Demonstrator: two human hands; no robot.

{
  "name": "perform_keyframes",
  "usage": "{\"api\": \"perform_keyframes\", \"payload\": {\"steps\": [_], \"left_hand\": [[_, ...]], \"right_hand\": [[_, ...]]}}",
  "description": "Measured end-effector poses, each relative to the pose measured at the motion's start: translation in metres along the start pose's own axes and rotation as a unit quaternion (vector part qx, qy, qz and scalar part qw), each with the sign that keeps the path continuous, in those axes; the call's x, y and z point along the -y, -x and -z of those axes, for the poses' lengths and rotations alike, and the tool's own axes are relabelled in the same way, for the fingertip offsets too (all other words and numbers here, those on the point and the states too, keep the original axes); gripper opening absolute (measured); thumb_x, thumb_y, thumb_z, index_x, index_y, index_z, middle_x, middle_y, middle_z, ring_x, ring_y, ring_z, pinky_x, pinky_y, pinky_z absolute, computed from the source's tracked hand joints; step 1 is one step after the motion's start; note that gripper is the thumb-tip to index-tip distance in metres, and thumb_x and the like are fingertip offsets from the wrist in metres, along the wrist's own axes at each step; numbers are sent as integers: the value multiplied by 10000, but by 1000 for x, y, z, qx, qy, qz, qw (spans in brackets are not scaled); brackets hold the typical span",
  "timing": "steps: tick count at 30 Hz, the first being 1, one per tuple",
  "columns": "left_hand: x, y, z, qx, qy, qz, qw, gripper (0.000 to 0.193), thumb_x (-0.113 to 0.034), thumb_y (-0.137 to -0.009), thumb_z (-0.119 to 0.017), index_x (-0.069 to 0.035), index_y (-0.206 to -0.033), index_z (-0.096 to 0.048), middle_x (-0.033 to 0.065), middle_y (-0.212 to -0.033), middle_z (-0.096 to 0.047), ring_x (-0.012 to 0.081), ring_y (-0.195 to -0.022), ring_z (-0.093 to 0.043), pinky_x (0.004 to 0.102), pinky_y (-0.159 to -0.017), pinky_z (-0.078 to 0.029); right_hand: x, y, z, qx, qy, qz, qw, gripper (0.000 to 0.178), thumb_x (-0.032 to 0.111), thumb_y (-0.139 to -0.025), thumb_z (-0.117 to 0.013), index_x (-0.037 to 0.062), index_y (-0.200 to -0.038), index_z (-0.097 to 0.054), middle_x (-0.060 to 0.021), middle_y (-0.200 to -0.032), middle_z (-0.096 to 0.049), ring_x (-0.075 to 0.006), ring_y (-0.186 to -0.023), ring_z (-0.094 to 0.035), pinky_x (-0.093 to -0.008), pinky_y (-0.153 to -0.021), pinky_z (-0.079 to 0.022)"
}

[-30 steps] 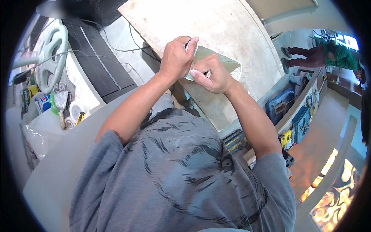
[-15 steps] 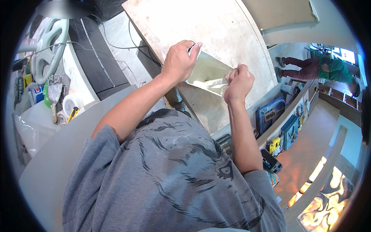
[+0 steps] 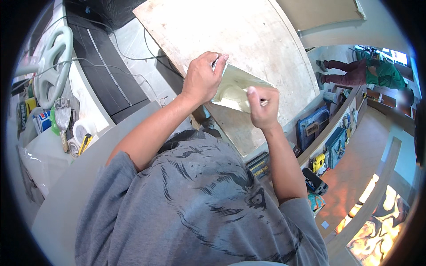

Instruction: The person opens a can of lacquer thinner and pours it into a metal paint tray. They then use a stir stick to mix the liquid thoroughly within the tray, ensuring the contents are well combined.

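My left hand (image 3: 205,79) grips the far-left edge of a flat, pale plate (image 3: 249,78), thumb on top. A mound of creamy, pale yellowish paste (image 3: 232,94) lies on the plate, glossy and bright along its near edge. At the plate's right side my right hand (image 3: 265,107) is closed around a slim, whitish tool handle (image 3: 264,103) with the thumb raised. The fingers hide most of that tool, and its tip cannot be made out. Beneath both hands lies a large, light, stained board (image 3: 213,26).
At left, a white steering-wheel-like handwheel (image 3: 53,66), a brush in plastic (image 3: 63,119), a tape roll (image 3: 83,129) and a yellow cutter (image 3: 85,142) crowd a surface. Cables (image 3: 133,58) cross the floor. Right, a shelf holds a blue case (image 3: 313,126); a person (image 3: 370,73) stands beyond.
My right hand has turned over and shifted slightly left and down, hiding the tool that showed across the plate before. The paste now shows as a rounder mound. My left hand keeps its grip.
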State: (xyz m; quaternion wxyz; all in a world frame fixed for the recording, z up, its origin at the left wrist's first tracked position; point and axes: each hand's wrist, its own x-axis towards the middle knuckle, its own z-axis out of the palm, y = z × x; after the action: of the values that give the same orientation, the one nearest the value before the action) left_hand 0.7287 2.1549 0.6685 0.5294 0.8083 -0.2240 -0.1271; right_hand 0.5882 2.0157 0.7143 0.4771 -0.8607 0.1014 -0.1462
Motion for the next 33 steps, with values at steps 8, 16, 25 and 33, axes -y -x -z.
{"api": "perform_keyframes", "payload": {"steps": [8,16,25,33], "left_hand": [[3,0,-2,-7,34,4,999,345,-270,-1058,-621,50,-1007,-737,229,-1023,-740,385,-918,-714,407,-827,-545],[4,0,-1,-3,45,6,999,318,-246,-1049,-632,53,-1014,-734,237,-1015,-730,401,-928,-705,418,-834,-541],[5,0,-1,-3,42,-2,999,322,-249,-1051,-627,51,-1015,-737,239,-1023,-731,401,-933,-710,418,-837,-544],[6,-2,2,5,35,11,999,327,-267,-1051,-628,39,-1041,-743,233,-1041,-737,406,-948,-710,424,-851,-546]], "right_hand": [[-2,-13,-13,-288,-386,-171,859,509,104,-1039,-524,57,-550,-391,-15,-514,-422,-132,-470,-334,-337,-505,-314],[-19,16,-6,-76,-118,-51,989,455,129,-1033,-551,-22,-613,-465,-26,-557,-451,-136,-499,-405,-336,-505,-311],[8,-20,-21,-150,-168,-58,973,465,152,-1066,-503,54,-617,-433,-13,-548,-393,-126,-519,-347,-348,-567,-366],[-9,12,-27,-121,-83,-111,983,498,137,-1068,-522,39,-594,-408,-14,-543,-398,-115,-515,-321,-323,-530,-305]]}}
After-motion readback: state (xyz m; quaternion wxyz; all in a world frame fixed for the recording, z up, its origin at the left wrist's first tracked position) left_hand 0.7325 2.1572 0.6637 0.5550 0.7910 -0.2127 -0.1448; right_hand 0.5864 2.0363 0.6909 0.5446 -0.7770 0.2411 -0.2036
